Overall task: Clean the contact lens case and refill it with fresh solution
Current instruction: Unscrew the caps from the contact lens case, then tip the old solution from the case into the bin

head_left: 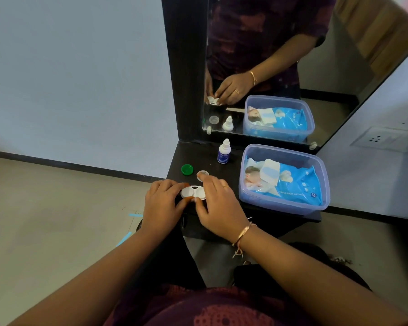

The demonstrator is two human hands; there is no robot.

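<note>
As the contact lens case (193, 192) sits mid-frame at the front edge of the desk (198, 156), the left hand (161, 203) and right hand (219, 208) clamp their fingers on its two ends. It looks light, stiff and probably slick, best pinched by the rims.

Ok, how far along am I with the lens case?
Done: green cap and clear cap lie off on the shelf. In hand: left hand and right hand hold the white case. Left: the bottle stands untouched behind, so refilling and recapping look pending.
</note>
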